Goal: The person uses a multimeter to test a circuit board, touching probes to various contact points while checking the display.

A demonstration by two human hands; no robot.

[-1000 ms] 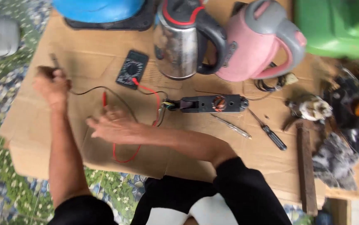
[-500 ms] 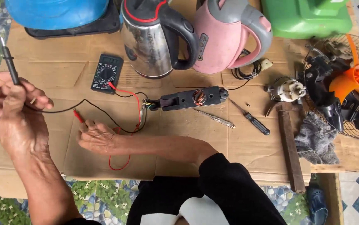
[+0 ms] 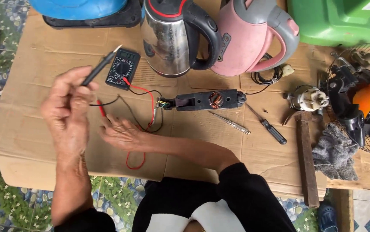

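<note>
At the near edge of the flat brown cardboard sheet (image 3: pixel 34 141) that covers the floor, we see both forearms enter from below. The left hand (image 3: pixel 66 107) is raised and clenched around the slim black test probe (image 3: pixel 100 68), whose metal tip points up and to the right, toward the meter. The right hand (image 3: pixel 122 134) lies low on the cardboard with its fingers closing on the red test probe (image 3: pixel 101 108); we cannot tell whether the grip is complete. The thin red lead wire (image 3: pixel 144 92) loops beneath the right wrist and runs up to the meter.

Just beyond the hands sits the small black digital multimeter (image 3: pixel 122 68) with its round dial. To its right lies the long black motor assembly with a copper coil (image 3: pixel 208 100), coloured wires at its left end. Near it, well apart from the hands, lie the clear-handled thin screwdriver (image 3: pixel 230 122) and the black-handled screwdriver (image 3: pixel 267 125).

Farther right we find the long wooden hammer handle (image 3: pixel 306 159), the grey rag (image 3: pixel 334 151) and the wire fan guard (image 3: pixel 365 99).

At the far edge stand the polished steel electric kettle with black handle (image 3: pixel 174 36) and the pink plastic kettle with grey handle (image 3: pixel 253 36).
</note>
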